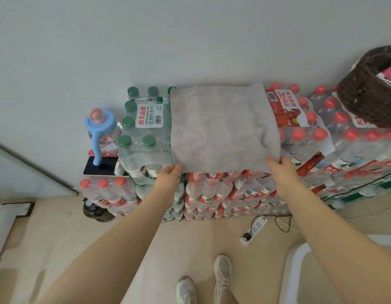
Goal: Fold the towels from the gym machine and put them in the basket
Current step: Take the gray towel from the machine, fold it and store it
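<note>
Both hands (225, 170) grip the grey towel's (223, 126) near edge.

Open air is running across the whole upper half of the frame, above the stacked water packs (234, 194). At centre, the grey towel (223, 128) is lying flat, leaving nothing tall there. At right, the dark woven basket (365, 95) is sitting high on the red-capped packs, blocking that edge. At left, a blue pump handle (98, 132) is sticking up. Lower centre, a power strip (253, 230) is trailing over the floor (58, 238).
</note>
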Demonstrator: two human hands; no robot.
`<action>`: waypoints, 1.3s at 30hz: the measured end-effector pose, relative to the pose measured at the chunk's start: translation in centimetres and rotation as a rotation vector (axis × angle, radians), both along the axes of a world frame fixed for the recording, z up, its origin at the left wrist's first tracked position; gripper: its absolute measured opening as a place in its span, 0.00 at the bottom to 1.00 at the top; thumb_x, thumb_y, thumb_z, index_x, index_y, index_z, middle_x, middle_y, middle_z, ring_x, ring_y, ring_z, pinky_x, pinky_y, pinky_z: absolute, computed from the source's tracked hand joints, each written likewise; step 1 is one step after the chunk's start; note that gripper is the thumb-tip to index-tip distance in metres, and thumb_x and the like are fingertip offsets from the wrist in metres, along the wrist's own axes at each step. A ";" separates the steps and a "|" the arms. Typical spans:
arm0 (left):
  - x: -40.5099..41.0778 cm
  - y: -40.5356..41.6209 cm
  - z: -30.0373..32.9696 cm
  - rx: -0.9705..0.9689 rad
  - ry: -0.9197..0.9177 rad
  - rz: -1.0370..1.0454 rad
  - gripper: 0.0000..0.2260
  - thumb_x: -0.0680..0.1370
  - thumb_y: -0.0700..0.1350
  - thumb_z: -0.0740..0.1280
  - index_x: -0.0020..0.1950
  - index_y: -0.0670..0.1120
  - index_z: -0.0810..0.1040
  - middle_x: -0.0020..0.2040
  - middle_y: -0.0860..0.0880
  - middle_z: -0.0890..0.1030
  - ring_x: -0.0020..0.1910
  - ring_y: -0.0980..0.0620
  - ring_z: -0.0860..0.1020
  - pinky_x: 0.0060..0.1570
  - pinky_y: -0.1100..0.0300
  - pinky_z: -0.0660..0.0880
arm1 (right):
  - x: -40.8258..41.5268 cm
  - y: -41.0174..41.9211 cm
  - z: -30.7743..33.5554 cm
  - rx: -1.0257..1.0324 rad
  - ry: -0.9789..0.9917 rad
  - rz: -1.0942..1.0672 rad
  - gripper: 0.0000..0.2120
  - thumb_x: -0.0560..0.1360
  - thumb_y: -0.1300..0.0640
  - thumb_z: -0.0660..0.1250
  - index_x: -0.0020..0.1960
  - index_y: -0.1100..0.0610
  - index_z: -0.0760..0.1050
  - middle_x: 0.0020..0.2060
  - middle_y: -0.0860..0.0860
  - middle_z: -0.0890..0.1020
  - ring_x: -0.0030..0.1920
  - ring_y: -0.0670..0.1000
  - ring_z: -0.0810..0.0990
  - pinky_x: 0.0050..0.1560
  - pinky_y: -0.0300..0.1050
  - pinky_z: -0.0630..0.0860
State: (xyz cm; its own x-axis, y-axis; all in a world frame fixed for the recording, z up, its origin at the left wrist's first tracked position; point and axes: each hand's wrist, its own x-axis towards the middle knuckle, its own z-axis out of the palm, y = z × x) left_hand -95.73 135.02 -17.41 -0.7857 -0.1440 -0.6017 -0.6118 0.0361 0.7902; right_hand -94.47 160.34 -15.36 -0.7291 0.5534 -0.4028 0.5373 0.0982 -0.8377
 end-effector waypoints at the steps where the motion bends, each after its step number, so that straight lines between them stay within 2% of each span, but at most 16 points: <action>1: -0.1 0.2 0.1 -0.002 0.010 -0.023 0.17 0.80 0.48 0.60 0.67 0.42 0.69 0.63 0.46 0.74 0.60 0.47 0.72 0.65 0.51 0.67 | -0.2 -0.1 -0.1 -0.020 0.016 -0.027 0.15 0.78 0.57 0.60 0.61 0.64 0.70 0.46 0.56 0.73 0.39 0.51 0.70 0.37 0.43 0.66; 3: -0.2 0.6 0.2 0.024 0.028 -0.042 0.18 0.80 0.48 0.60 0.67 0.42 0.69 0.64 0.46 0.74 0.61 0.47 0.72 0.65 0.52 0.68 | -0.3 -0.4 -0.2 -0.069 0.046 -0.086 0.15 0.78 0.56 0.59 0.60 0.63 0.70 0.47 0.56 0.74 0.39 0.51 0.71 0.37 0.43 0.68; 6: -0.4 1.2 0.7 0.078 0.051 -0.014 0.18 0.80 0.47 0.60 0.68 0.42 0.67 0.62 0.47 0.74 0.58 0.48 0.72 0.63 0.55 0.69 | 0.1 -0.1 0.0 -0.125 0.047 -0.146 0.16 0.78 0.54 0.59 0.61 0.62 0.71 0.53 0.57 0.77 0.50 0.55 0.75 0.55 0.52 0.74; 9: -0.4 1.1 1.3 0.211 0.059 0.072 0.17 0.80 0.46 0.59 0.67 0.43 0.68 0.60 0.48 0.76 0.55 0.50 0.74 0.57 0.56 0.73 | 1.0 1.3 1.0 -0.134 0.031 -0.142 0.10 0.77 0.55 0.63 0.53 0.61 0.75 0.57 0.60 0.78 0.55 0.58 0.76 0.64 0.59 0.70; 11: 0.2 0.9 1.8 0.374 0.074 0.083 0.12 0.80 0.45 0.58 0.64 0.46 0.70 0.57 0.50 0.77 0.55 0.50 0.76 0.49 0.58 0.76 | 1.3 2.4 1.9 -0.208 0.050 -0.162 0.05 0.76 0.56 0.65 0.45 0.58 0.74 0.55 0.58 0.78 0.52 0.55 0.75 0.63 0.57 0.72; 13: 1.0 0.6 2.2 0.495 0.076 0.063 0.08 0.80 0.44 0.59 0.58 0.46 0.72 0.53 0.51 0.79 0.53 0.51 0.77 0.44 0.59 0.79 | 1.5 3.0 2.6 -0.320 0.086 -0.180 0.04 0.77 0.57 0.63 0.48 0.58 0.72 0.52 0.55 0.76 0.52 0.54 0.75 0.58 0.53 0.74; 15: 1.6 0.1 2.4 0.525 0.086 0.066 0.07 0.79 0.42 0.61 0.57 0.45 0.73 0.52 0.49 0.80 0.51 0.51 0.79 0.44 0.59 0.80 | 1.8 3.1 2.9 -0.406 0.105 -0.141 0.05 0.78 0.58 0.62 0.52 0.59 0.70 0.47 0.53 0.76 0.45 0.52 0.76 0.52 0.49 0.75; 18: 2.0 -0.5 2.6 0.463 0.126 0.090 0.03 0.78 0.40 0.62 0.51 0.44 0.73 0.48 0.48 0.80 0.43 0.53 0.79 0.41 0.61 0.79 | 2.3 2.9 3.1 -0.421 0.166 -0.105 0.02 0.79 0.61 0.60 0.50 0.59 0.69 0.40 0.53 0.73 0.33 0.48 0.71 0.38 0.43 0.73; 20: 2.3 -0.5 2.9 0.386 0.159 0.099 0.03 0.78 0.39 0.62 0.46 0.44 0.69 0.44 0.47 0.78 0.37 0.54 0.77 0.31 0.66 0.77 | 2.7 3.1 3.1 -0.382 0.200 -0.112 0.06 0.79 0.62 0.60 0.55 0.59 0.65 0.40 0.54 0.72 0.31 0.48 0.68 0.35 0.42 0.70; 22: 2.5 -0.4 3.1 0.355 0.179 0.081 0.05 0.78 0.39 0.62 0.44 0.44 0.68 0.41 0.47 0.77 0.35 0.54 0.75 0.28 0.67 0.75 | 3.2 3.4 3.1 -0.257 0.201 -0.053 0.08 0.78 0.62 0.59 0.56 0.57 0.63 0.40 0.52 0.72 0.31 0.49 0.68 0.34 0.42 0.69; 24: 2.7 -0.2 3.4 0.338 0.187 0.042 0.07 0.78 0.38 0.63 0.42 0.46 0.68 0.37 0.48 0.78 0.33 0.54 0.74 0.30 0.64 0.73 | 3.9 3.5 3.1 -0.082 0.210 0.055 0.09 0.78 0.63 0.60 0.55 0.56 0.64 0.41 0.52 0.74 0.33 0.51 0.71 0.38 0.43 0.71; 27: 2.8 -0.2 3.5 0.243 0.219 -0.004 0.07 0.77 0.39 0.64 0.42 0.48 0.71 0.32 0.53 0.79 0.29 0.57 0.75 0.34 0.63 0.73 | 5.2 3.3 2.8 0.133 0.250 0.205 0.07 0.76 0.66 0.62 0.52 0.57 0.71 0.44 0.50 0.76 0.43 0.51 0.75 0.48 0.46 0.73; 29: 2.8 -0.3 3.4 0.235 0.224 0.004 0.06 0.77 0.38 0.64 0.46 0.50 0.73 0.35 0.53 0.80 0.29 0.59 0.77 0.34 0.65 0.76 | 5.9 3.2 2.3 0.227 0.226 0.303 0.08 0.75 0.67 0.63 0.51 0.58 0.75 0.45 0.48 0.77 0.48 0.49 0.74 0.51 0.44 0.71; 32: 2.9 -0.7 3.6 0.206 0.232 -0.056 0.07 0.78 0.39 0.63 0.50 0.51 0.75 0.37 0.51 0.78 0.32 0.56 0.75 0.35 0.65 0.76 | 6.1 3.2 1.8 0.293 0.163 0.379 0.14 0.74 0.68 0.64 0.57 0.58 0.76 0.51 0.51 0.78 0.49 0.50 0.76 0.52 0.45 0.73; 36: 2.5 -1.5 4.0 0.097 0.291 -0.183 0.08 0.77 0.40 0.64 0.53 0.51 0.74 0.42 0.49 0.80 0.36 0.53 0.76 0.37 0.64 0.76 | 6.0 3.1 2.2 0.351 0.217 0.314 0.12 0.76 0.64 0.62 0.59 0.59 0.75 0.51 0.52 0.78 0.47 0.50 0.75 0.50 0.45 0.73; 39: 2.1 -1.8 4.3 0.119 0.241 -0.187 0.04 0.76 0.39 0.66 0.49 0.47 0.76 0.40 0.48 0.80 0.30 0.57 0.76 0.33 0.68 0.76 | 5.9 2.8 3.0 0.219 0.276 0.158 0.10 0.78 0.61 0.61 0.56 0.57 0.77 0.45 0.51 0.79 0.48 0.53 0.77 0.54 0.52 0.74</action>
